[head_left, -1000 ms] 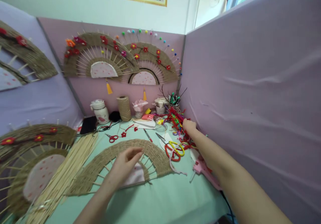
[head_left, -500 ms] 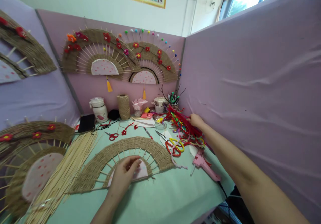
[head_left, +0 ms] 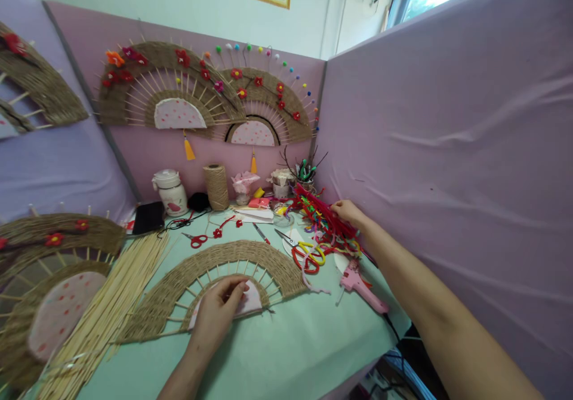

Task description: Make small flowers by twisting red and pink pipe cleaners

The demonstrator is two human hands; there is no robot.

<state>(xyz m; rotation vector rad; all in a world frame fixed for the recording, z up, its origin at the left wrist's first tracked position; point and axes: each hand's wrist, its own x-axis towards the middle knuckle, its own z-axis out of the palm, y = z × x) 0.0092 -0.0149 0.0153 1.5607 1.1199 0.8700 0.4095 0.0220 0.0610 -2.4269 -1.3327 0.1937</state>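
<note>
My left hand (head_left: pixel 224 300) rests over the middle of a woven twine fan (head_left: pixel 257 255) lying flat on the table. Its fingers are curled in toward the thumb; whether something small sits between them is hidden. Under it shows the fan's pale pink spotted half-round centre (head_left: pixel 251 302), partly covered by the hand. At the right, my right hand (head_left: pixel 349 212) reaches to a heap of pipe cleaners (head_left: pixel 320 214), mostly red with other colours mixed in. Its fingertips are closed on red pipe cleaners at the near side of the heap.
Yellow-handled scissors (head_left: pixel 316 251), red-handled ones (head_left: pixel 197 240) and a pink glue gun (head_left: pixel 362 289) lie on the table. Thin wooden strips (head_left: pixel 114 298) spread at left. Behind stand a twine spool (head_left: pixel 216 186) and a white bottle (head_left: pixel 171 194). Finished fans (head_left: pixel 181 113) hang on the partition.
The view has shifted slightly, so everything sits a little further left. My right hand stays at the pipe cleaners, its fingers slightly lower on them. My left hand keeps its place on the fan.
</note>
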